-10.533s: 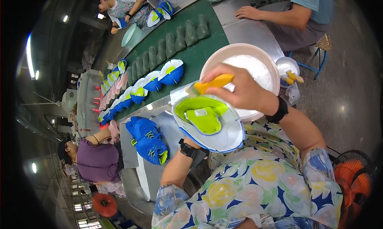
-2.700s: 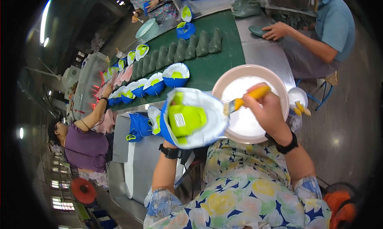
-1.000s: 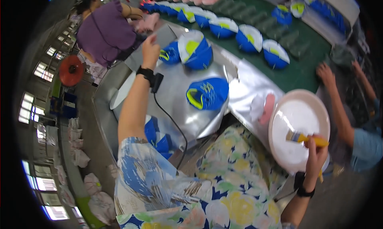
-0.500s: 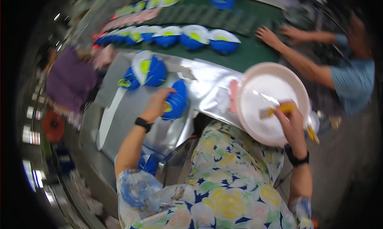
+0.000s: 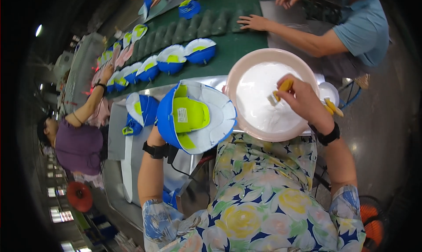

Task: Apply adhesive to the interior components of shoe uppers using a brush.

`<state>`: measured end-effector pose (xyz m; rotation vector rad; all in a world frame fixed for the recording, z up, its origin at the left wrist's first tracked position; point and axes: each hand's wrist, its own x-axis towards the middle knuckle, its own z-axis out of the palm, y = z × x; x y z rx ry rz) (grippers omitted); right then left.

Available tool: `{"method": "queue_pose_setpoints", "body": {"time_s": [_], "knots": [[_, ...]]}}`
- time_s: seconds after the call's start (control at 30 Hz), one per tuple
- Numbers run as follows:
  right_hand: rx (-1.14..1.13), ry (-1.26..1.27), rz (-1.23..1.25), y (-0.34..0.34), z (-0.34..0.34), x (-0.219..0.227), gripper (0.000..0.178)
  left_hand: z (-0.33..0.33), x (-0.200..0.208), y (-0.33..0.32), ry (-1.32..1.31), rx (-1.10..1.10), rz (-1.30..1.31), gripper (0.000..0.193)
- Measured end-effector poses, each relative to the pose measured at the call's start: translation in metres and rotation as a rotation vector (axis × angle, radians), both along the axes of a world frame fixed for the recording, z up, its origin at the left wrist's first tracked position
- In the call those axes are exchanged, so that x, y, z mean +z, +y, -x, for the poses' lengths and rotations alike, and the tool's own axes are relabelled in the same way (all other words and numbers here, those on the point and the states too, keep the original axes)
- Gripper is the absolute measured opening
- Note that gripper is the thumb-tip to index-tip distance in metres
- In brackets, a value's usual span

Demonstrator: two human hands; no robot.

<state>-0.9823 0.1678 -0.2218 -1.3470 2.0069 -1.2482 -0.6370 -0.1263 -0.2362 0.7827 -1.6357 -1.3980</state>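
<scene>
My left hand (image 5: 155, 137), mostly hidden behind it, holds up a blue shoe upper (image 5: 215, 113). The upper's white underside and lime-green lining, with a white label, face me. In my right hand (image 5: 305, 103) is a brush (image 5: 285, 87) with a yellow handle, pinched between thumb and fingers. Its flat end is over the white liquid (image 5: 257, 96) in a pale pink basin (image 5: 234, 74); whether it touches the liquid I cannot tell. The held upper's edge is close to the basin's left side.
More blue uppers (image 5: 170, 61) line a green conveyor (image 5: 239, 43) beside dark, rounded shapes (image 5: 198, 28). Two uppers (image 5: 143, 109) sit at the metal table's left. Co-workers (image 5: 358, 34) (image 5: 79, 140) are at right and left. Right of the basin are a white bowl (image 5: 327, 91) and yellow handles (image 5: 332, 108).
My left hand has lifted the shoe upper off the table, turned its inside toward me and brought it near the basin. The brush stays over the basin. My view has shifted.
</scene>
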Motion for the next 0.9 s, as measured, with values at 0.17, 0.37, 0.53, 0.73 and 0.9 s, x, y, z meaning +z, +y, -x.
{"method": "queue_pose_setpoints", "body": {"time_s": [0.17, 0.37, 0.53, 0.73, 0.9], "knots": [[-0.057, -0.184, 0.383, -0.011, 0.010, 0.024, 0.022, 0.060, 0.003, 0.016, -0.019, -0.101, 0.160, 0.045], [-0.144, 0.028, 0.362, -0.010, 0.008, 0.035, 0.024, 0.099, 0.009, 0.037, -0.025, -0.166, 0.364, 0.045], [-0.329, -0.207, 0.290, -0.004, -0.012, 0.018, 0.032, 0.124, 0.007, 0.056, -0.014, -0.142, 0.531, 0.046], [-0.346, -0.538, 0.330, -0.008, -0.033, -0.002, 0.036, 0.149, 0.006, 0.064, 0.003, -0.090, 0.740, 0.046], [-0.317, -0.562, 0.318, -0.005, -0.044, 0.005, 0.033, 0.150, 0.010, 0.064, 0.031, -0.059, 0.896, 0.046]]}}
